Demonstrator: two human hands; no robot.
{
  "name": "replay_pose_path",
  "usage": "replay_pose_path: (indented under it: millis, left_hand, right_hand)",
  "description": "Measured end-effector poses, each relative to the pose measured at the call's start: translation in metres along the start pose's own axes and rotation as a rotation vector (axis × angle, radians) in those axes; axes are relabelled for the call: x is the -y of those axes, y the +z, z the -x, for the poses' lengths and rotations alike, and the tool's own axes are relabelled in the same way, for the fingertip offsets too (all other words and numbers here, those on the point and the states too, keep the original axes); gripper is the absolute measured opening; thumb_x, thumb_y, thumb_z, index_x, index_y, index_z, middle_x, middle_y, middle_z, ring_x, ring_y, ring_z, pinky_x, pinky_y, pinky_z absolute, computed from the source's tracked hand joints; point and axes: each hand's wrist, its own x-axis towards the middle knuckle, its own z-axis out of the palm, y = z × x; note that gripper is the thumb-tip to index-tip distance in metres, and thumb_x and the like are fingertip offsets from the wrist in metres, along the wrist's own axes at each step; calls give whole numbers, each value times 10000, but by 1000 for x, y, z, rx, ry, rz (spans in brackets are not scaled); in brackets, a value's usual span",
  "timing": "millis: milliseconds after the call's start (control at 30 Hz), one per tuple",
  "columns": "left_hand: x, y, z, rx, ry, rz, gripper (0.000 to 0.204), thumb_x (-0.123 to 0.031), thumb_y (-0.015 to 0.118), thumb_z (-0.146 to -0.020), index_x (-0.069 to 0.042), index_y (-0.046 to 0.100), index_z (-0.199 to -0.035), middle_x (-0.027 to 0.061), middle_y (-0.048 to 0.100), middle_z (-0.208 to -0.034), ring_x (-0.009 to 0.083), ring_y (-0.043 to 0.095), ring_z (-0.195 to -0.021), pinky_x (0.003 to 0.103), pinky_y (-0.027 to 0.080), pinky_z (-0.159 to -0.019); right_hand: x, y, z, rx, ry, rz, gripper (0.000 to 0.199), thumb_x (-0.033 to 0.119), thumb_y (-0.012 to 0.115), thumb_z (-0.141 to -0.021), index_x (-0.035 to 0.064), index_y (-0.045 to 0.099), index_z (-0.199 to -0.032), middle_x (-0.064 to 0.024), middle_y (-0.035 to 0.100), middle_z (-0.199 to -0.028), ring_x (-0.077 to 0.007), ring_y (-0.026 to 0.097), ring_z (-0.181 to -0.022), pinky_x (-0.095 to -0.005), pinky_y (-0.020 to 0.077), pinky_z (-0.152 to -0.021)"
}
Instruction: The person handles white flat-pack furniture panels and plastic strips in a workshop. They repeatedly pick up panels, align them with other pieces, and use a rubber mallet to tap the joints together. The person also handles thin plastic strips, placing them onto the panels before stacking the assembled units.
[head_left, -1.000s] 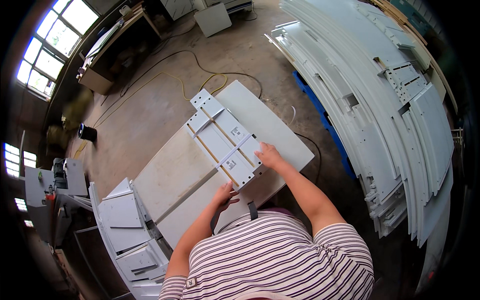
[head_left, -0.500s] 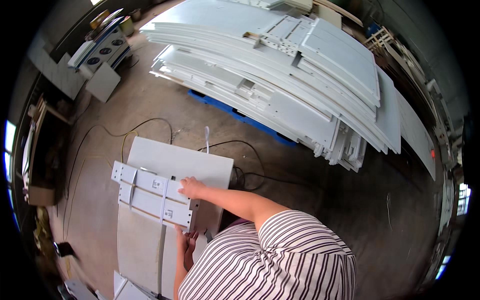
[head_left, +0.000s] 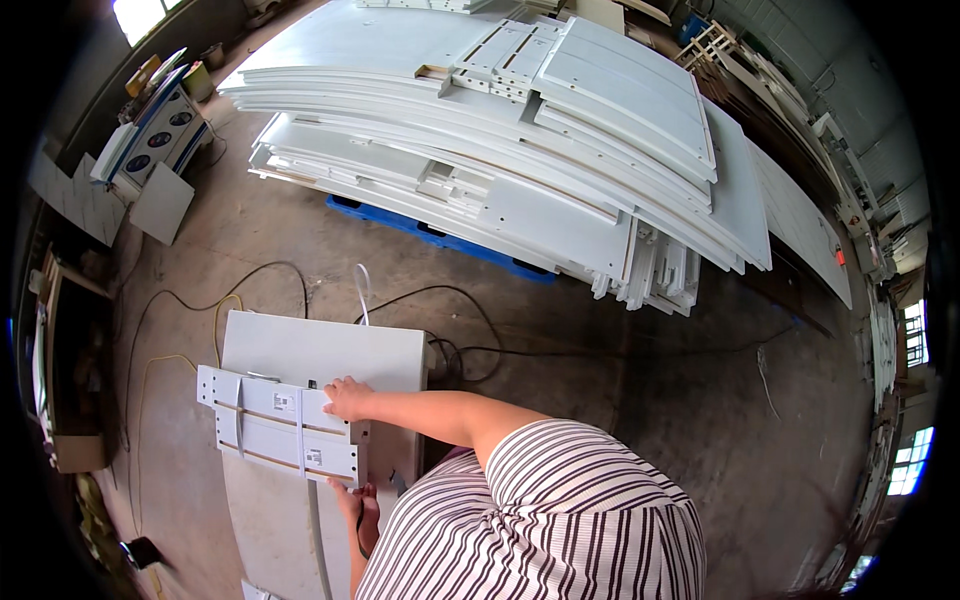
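Observation:
A bundle of narrow white boards [head_left: 268, 425] with small dark holes and printed labels lies on a white-topped surface [head_left: 380, 350], held together by pale bands [head_left: 300, 440]. My right hand [head_left: 347, 398] is bent over the far right corner of this bundle, its fingers closed on the edge. At the near right corner is my left hand [head_left: 362, 502], its fingertips against the lower edge and partly tucked beneath. The underside of the bundle and part of the left fingers are hidden.
A large stack of white panels [head_left: 350, 100] rests on a blue pallet [head_left: 440, 238] ahead. Dark cable [head_left: 470, 290] and yellow cable [head_left: 150, 365] trail over the floor. A white cabinet with round dark openings [head_left: 160, 140] stands at the far left.
My view has turned, so the panel stack sits higher and further left, and the bundle appears lower and further left. Both hands stay at the bundle's right end.

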Motion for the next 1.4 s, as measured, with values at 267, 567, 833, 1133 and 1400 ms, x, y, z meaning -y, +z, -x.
replay_pose_path:
  millis: [267, 567, 833, 1133, 1400]
  left_hand:
    - [3, -1, -1, 12, 46, 23, 741, -682, 469, -843, -85, 412, -1276, 114, 493, -939, 204, 451, -693, 292, 449, -616]
    - [-19, -44, 63, 33, 38, -198, 761, -750, 339, -840, -109, 423, -1242, 55, 479, -755, 173, 430, -563, 275, 361, -471]
    - [20, -78, 190, -19, 183, -256, 750, -703, 411, -844, -39, 459, -1189, 78, 545, -911, 185, 512, -703, 302, 433, -524]
    - [40, -131, 177, 158, 308, -82, 684, -648, 445, -856, -39, 488, -1164, 85, 564, -952, 201, 539, -777, 329, 454, -608]
    - [40, -120, 177, 360, 394, -2, 626, -600, 476, -865, -39, 515, -1141, 91, 581, -988, 216, 563, -843, 353, 472, -683]
  right_hand:
    - [-1, -5, 2, 18, 17, -2, 534, 439, 494, -906, 55, 471, -1276, -149, 445, -1311, -321, 394, -1236, -484, 382, -985]
    - [7, 17, 29, -134, -98, -1, 780, 622, 638, -716, -2, 542, -1174, -168, 532, -1167, -301, 487, -1093, -410, 444, -896]
    - [11, 77, 116, 645, 123, -1284, 657, 361, 720, -713, 26, 530, -1245, -147, 606, -1167, -272, 590, -1040, -455, 488, -832]
    - [37, 117, 218, 335, 93, -1130, 735, 218, 745, -622, -65, 395, -1204, -212, 544, -1060, -281, 584, -966, -405, 499, -800]
    - [17, 116, 262, 96, -81, -1119, 789, 281, 743, -625, -103, 396, -1220, -231, 534, -1102, -299, 552, -1011, -375, 458, -850]
